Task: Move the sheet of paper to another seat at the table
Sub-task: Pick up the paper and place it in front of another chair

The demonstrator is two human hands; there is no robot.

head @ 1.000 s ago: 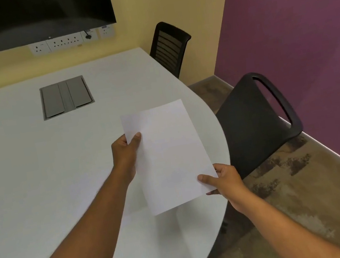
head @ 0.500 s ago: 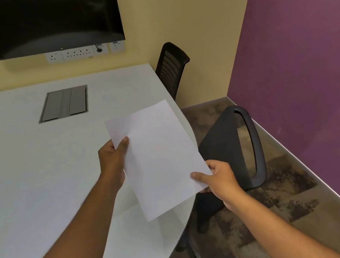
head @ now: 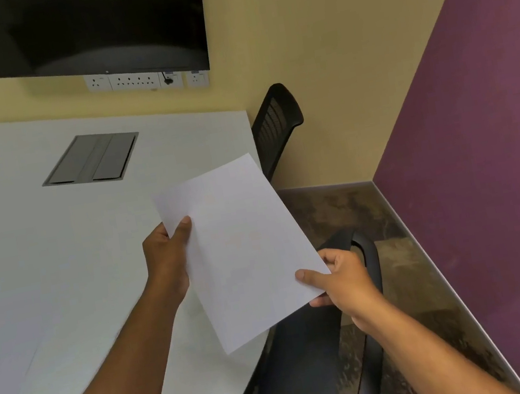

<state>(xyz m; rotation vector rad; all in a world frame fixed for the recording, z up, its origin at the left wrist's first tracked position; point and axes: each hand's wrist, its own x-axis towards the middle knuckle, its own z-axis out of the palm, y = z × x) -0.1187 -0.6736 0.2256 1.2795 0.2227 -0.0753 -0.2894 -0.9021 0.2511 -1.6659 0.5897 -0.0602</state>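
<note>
Between the two hands, above the right edge of the white surface, the sheet of paper was held clear of the top, tilted with its far corner pointing toward the far right. The left hand had its grip closed on the paper's left edge near the far corner, thumb lying on the upper face and the fingers hidden beneath. The right hand pinched the near right corner in the same way, thumb on top and the other fingers curled under the sheet. Both forearms reached in bare from the near edge of the view.

Part of the paper hung over the surface's curved right rim and part over the floor beside it. Just below the right hand stood a black chair, pushed in at the near right of the surface, its looped back partly hidden by the hand. A second black chair with a mesh back stood farther along the same side, near the yellow wall. Set flush into the surface to the far left of the paper was a grey hatch. On the far wall hung a dark screen with a row of white sockets beneath it. A purple wall ran along the right.
</note>
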